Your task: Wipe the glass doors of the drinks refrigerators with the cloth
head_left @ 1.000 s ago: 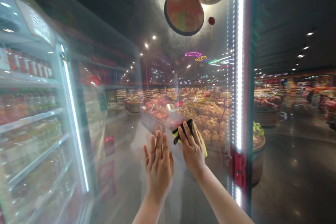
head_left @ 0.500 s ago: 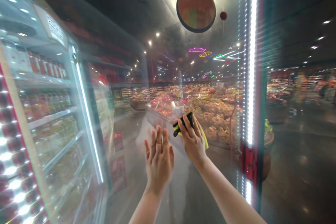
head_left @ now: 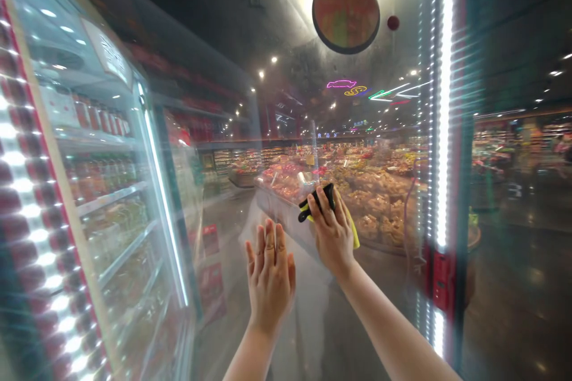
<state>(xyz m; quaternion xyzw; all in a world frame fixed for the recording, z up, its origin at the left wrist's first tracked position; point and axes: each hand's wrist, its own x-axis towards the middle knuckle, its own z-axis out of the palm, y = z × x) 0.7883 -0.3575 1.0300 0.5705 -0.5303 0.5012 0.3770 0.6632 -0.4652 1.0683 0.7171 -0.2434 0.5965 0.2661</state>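
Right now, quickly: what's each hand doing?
Left hand: open, holding nothing.
Right hand: holding a black-and-yellow cloth.

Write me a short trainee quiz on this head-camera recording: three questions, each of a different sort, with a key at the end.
1. What is the right hand holding?
2. True or false: the left hand is gripping a spray bottle.
3. What colour is the car-shaped neon outline glowing above the hands?
A) green
B) pink
C) blue

Key
1. A black-and-yellow cloth.
2. False; it is spread, with nothing showing in its grasp.
3. B
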